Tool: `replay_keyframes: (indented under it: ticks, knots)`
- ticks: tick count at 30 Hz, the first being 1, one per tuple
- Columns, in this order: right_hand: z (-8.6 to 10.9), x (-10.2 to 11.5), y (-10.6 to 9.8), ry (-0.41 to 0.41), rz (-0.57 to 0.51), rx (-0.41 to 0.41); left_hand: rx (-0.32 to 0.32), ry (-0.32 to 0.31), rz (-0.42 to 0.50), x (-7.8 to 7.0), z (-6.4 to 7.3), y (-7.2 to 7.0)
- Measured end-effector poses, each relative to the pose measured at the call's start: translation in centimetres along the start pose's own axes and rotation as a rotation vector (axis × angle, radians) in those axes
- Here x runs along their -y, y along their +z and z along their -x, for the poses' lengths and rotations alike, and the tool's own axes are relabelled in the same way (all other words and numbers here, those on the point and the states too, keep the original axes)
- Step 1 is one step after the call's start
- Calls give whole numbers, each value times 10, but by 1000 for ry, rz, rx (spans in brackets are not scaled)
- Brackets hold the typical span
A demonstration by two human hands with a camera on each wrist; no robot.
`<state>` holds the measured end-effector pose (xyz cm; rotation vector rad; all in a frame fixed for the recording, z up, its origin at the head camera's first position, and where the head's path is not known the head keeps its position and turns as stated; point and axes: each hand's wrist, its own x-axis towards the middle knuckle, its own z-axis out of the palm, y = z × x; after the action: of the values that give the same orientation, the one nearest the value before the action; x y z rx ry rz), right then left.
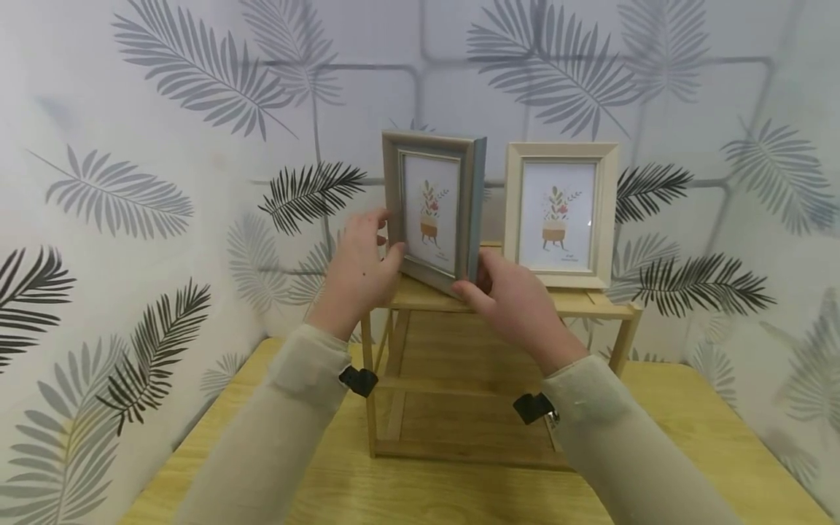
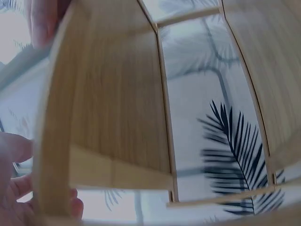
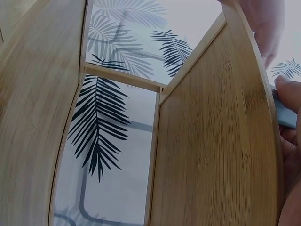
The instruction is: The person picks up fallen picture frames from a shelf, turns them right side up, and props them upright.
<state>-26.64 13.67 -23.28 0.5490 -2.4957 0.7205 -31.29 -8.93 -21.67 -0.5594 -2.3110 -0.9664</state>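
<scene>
A grey-blue picture frame (image 1: 429,204) with a potted-plant print stands turned at an angle on the wooden shelf's top board (image 1: 420,292). My left hand (image 1: 361,266) holds its left side, thumb at the front near the lower corner and fingers along the edge. With thumb and fingers, my right hand (image 1: 515,299) grips the lower right corner. To the right, a cream picture frame (image 1: 561,277) with a similar print faces forward on the same board. In the right wrist view, a thumb (image 3: 288,92) presses on the blue-grey frame edge (image 3: 284,113).
The wooden shelf (image 1: 459,386) has lower boards under the top one and stands on a light wood table (image 1: 407,488). Behind it, a wall (image 1: 197,182) carries grey and black leaf patterns. Dark straps with small devices (image 1: 359,380) sit on both wrists.
</scene>
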Motion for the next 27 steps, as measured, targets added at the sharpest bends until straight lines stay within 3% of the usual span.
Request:
replay_keyframes:
  ticks: [3,10,19,27]
  knots:
    - [0,-1,1,2,3,2,-31,77,34,-10,9,7]
    - [0,-2,2,-11,26,-8,1,189,80,-41,21,21]
    - [-2,-2,1,1,39,-23,-42,128,-13,-66,20,39]
    - [-2,-3,1,-10,47,-14,-57,100,-64,-68,17,42]
